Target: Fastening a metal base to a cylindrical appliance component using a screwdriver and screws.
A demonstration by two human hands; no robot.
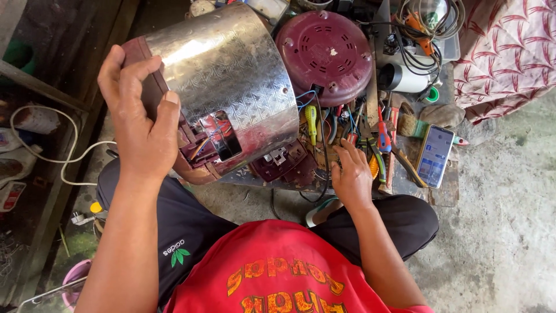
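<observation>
shiny embossed metal cooker shell (pixel 231 75), drum-shaped with a maroon rim, is tipped on its side over the person's left knee, its rectangular side opening showing coloured wires inside. left hand (pixel 139 122) grips the shell's maroon rim, thumb on the metal wall and fingers curled over the edge, holding it up. right hand (pixel 351 174) lies flat, fingers spread, among loose tools on the low work board (pixel 443 194), closed on nothing that can be seen. just beside its fingertips are a yellow-handled screwdriver (pixel 311 122) and a red and blue screwdriver (pixel 384 136). behind the tools, touching the shell, sits a round maroon base plate (pixel 324 55) with vent slots. right of the tools rests a smartphone (pixel 434 155) with a lit screen. a white cable (pixel 69 150) loops at far left. a patterned red and white cloth (pixel 507 52) lies at upper right.
</observation>
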